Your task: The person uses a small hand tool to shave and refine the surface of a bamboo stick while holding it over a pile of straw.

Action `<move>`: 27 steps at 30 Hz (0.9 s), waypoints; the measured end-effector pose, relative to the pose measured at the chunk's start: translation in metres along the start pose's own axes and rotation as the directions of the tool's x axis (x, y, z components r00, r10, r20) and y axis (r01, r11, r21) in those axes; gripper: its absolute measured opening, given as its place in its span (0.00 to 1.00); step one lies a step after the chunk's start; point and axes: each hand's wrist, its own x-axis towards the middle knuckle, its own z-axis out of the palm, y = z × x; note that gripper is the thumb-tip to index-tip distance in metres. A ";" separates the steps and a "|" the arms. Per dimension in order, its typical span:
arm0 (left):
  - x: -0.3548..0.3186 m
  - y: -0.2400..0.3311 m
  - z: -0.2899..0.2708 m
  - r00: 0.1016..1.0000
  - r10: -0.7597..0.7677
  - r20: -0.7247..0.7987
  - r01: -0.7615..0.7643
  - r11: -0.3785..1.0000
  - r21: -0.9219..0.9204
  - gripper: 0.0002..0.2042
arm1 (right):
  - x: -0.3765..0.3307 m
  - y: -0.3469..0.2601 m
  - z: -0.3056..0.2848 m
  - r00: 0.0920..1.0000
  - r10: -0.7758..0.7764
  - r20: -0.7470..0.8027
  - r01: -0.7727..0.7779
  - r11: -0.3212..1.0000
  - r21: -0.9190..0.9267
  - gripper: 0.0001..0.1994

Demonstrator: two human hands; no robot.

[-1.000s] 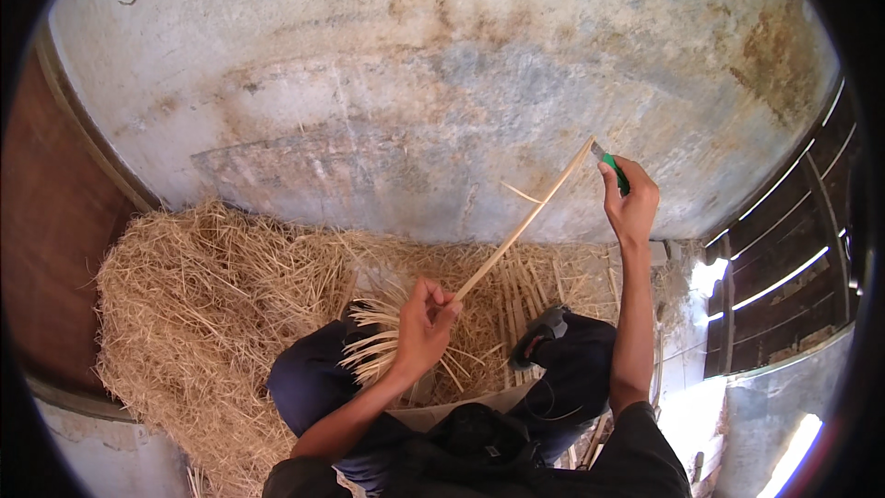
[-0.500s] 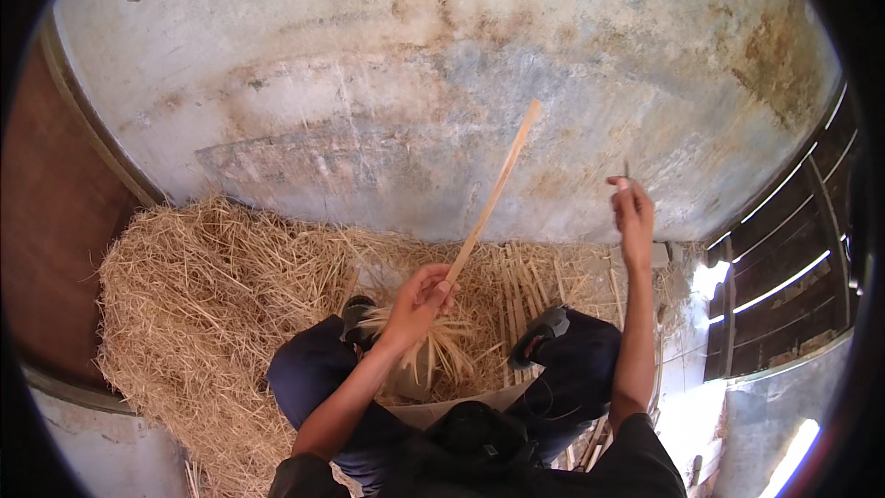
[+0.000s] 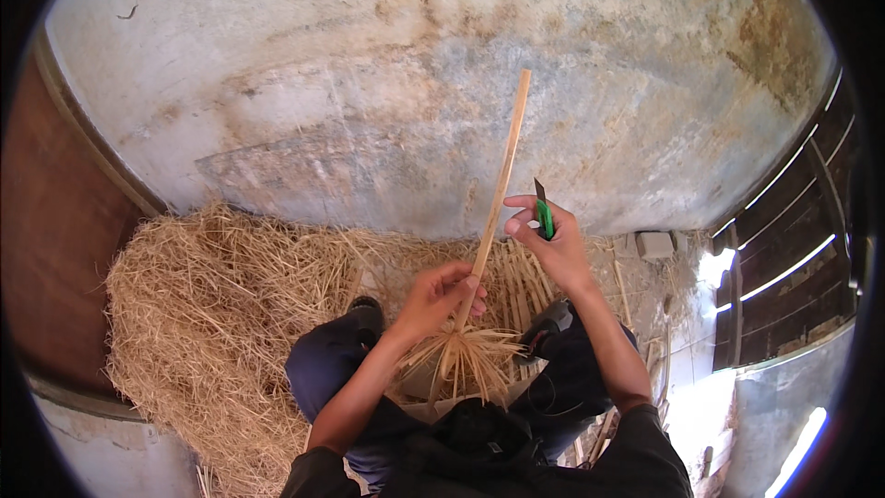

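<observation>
My left hand [image 3: 436,302] is wrapped around a long pale wooden strip [image 3: 502,175], low on its length. The strip stands nearly upright, leaning slightly right at the top. Below that hand its lower end spreads into a fan of thin curled shavings [image 3: 466,355], between my knees. In my right hand [image 3: 560,254] is a green-handled utility knife [image 3: 545,219], its dark blade pointing up. The thumb and forefinger of this hand are beside the strip, close to it; whether they touch it I cannot tell.
A large heap of straw [image 3: 203,314] lies to the left. Several thin wooden slats [image 3: 524,290] lie on the floor between my feet. A grey block [image 3: 654,244] sits by the stained wall [image 3: 369,83] ahead. Dark boards [image 3: 784,267] form the right side.
My right hand has come down and left with the utility knife, from well right of the strip to beside it. The strip has turned more upright, and its frayed end now shows more fully.
</observation>
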 end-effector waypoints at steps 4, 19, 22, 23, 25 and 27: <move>0.004 0.007 0.002 0.998 -0.004 0.061 -0.001 0.996 0.088 0.16 | 0.001 0.012 -0.002 1.000 0.000 -0.003 0.000 1.000 0.024 0.14; 0.003 0.024 -0.025 0.977 0.180 0.117 -0.215 0.793 0.571 0.15 | -0.006 0.005 -0.033 0.989 0.140 -0.043 -0.139 0.990 0.026 0.13; 0.002 0.028 -0.019 0.961 0.205 0.185 -0.275 0.767 0.580 0.15 | -0.014 -0.004 -0.015 0.998 0.065 0.000 -0.065 0.997 0.042 0.13; 0.003 0.027 -0.016 0.957 0.196 0.213 -0.286 0.763 0.580 0.15 | -0.014 -0.004 -0.013 0.999 0.051 0.004 -0.051 0.998 0.046 0.13; 0.003 0.022 -0.009 0.969 0.070 0.236 -0.137 0.951 0.278 0.16 | -0.013 -0.003 -0.010 1.000 0.024 0.013 -0.025 0.998 0.054 0.13; 0.002 0.021 -0.001 0.970 -0.021 0.244 -0.003 0.995 0.099 0.17 | -0.013 -0.004 -0.011 1.000 0.027 0.003 -0.027 0.996 0.090 0.13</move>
